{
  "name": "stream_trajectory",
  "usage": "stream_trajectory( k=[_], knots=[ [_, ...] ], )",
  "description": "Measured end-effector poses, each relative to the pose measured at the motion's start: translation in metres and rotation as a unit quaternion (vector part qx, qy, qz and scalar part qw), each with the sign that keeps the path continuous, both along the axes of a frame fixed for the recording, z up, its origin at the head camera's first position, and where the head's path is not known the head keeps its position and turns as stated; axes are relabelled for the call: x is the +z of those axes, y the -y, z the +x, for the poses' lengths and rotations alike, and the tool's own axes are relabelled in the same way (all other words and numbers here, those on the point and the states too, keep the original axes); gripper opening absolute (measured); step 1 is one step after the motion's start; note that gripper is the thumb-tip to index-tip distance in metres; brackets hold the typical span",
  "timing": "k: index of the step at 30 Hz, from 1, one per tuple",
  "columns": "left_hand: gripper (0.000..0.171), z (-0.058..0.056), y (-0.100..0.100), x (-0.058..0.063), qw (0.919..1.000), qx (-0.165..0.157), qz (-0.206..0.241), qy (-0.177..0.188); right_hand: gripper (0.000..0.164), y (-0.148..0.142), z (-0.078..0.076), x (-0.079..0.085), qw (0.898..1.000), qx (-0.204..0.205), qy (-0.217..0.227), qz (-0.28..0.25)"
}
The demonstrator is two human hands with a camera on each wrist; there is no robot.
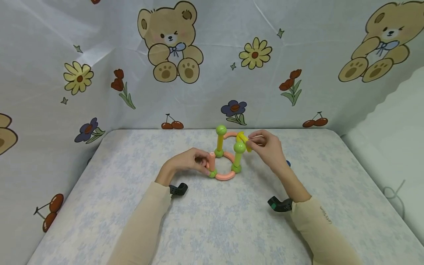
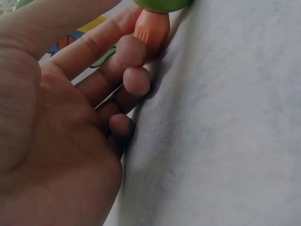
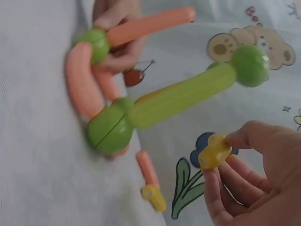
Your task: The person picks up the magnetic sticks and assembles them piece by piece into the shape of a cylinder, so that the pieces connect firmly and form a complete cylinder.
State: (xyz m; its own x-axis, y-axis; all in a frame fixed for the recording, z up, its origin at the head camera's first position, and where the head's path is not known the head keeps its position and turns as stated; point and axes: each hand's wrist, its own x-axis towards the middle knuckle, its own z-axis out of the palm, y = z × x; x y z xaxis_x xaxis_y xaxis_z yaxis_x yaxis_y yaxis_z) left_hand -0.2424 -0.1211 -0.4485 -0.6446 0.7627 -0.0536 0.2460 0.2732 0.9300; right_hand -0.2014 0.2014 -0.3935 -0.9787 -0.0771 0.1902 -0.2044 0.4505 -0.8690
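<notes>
A toy frame stands on the table, with a ring of curved orange rods (image 1: 225,177) joined by green balls. From it rise a light-green rod (image 3: 183,96) and a yellow rod (image 1: 220,142), each topped by a green ball, and a bare-topped orange rod (image 1: 212,162). My left hand (image 1: 190,160) pinches the green ball connector (image 3: 96,46) at the orange rod's foot; in the left wrist view its fingers lie beside an orange piece (image 2: 153,35). My right hand (image 1: 268,149) pinches a small yellow piece (image 3: 216,151) in the air, apart from the light-green rod.
Behind the ring, a curved orange rod (image 3: 148,168) with a yellow end piece (image 3: 154,197) lies on the table. A blue object (image 1: 288,163) is partly hidden behind my right wrist. A patterned cloth (image 1: 205,99) hangs along the table's back edge.
</notes>
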Motion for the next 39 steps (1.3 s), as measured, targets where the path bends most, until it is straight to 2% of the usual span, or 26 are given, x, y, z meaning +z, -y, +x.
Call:
stream_trajectory(
  k=[2,4,6,12,17,19,22,27,32,35,39],
  knots=[
    [0.021,0.001,0.001,0.000,1.0000,0.001,-0.005,-0.002,0.034,0.000,0.000,0.005,0.996,0.020,0.048,-0.077],
    [0.022,0.002,0.001,0.001,1.0000,0.004,-0.008,-0.003,0.036,0.002,0.000,0.009,0.984,0.041,0.087,-0.152],
    [0.023,0.002,0.002,0.001,0.9999,0.005,-0.009,-0.002,0.035,0.005,0.001,0.013,0.971,0.055,0.116,-0.204],
    [0.023,0.003,0.002,0.002,1.0000,0.002,-0.007,-0.006,0.033,0.010,0.006,0.020,0.938,0.063,0.174,-0.295],
    [0.021,0.003,0.000,0.002,0.9999,-0.006,0.002,-0.012,0.036,0.011,0.009,0.021,0.898,0.074,0.217,-0.376],
    [0.019,0.003,0.000,0.002,0.9998,-0.010,0.007,-0.013,0.038,0.012,0.009,0.020,0.888,0.082,0.225,-0.393],
    [0.018,0.002,-0.001,0.002,0.9997,-0.017,0.015,-0.012,0.037,0.014,0.009,0.019,0.887,0.085,0.222,-0.395],
    [0.017,0.001,0.000,0.001,0.9996,-0.021,0.014,-0.012,0.034,0.015,0.010,0.017,0.898,0.089,0.205,-0.380],
    [0.018,0.000,0.001,0.000,0.9996,-0.021,0.012,-0.017,0.041,0.018,0.010,0.015,0.910,0.127,0.188,-0.347],
    [0.017,0.000,0.000,-0.001,0.9995,-0.020,0.014,-0.018,0.042,0.019,0.010,0.014,0.914,0.141,0.183,-0.334],
    [0.017,-0.001,0.000,-0.002,0.9996,-0.018,0.013,-0.019,0.043,0.019,0.010,0.013,0.915,0.139,0.185,-0.329]
  ],
)
